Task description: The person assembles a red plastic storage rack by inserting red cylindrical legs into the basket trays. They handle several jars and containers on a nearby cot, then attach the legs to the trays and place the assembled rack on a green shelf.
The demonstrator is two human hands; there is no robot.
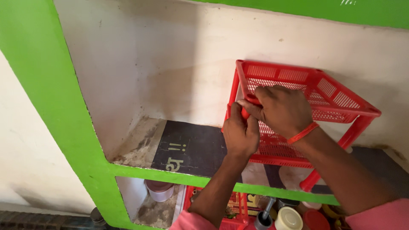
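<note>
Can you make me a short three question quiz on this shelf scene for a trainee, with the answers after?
1. True or false: both hands are on the red plastic rack.
2. Which hand wears the red band at the wrist? A) left B) right C) neither
3. What lies flat on the shelf under the rack?

Key
1. True: the left hand and right hand meet at the rack's front left corner post.
2. B.
3. A dark mat with pale markings, on the shelf of the green-framed wall niche.
</note>
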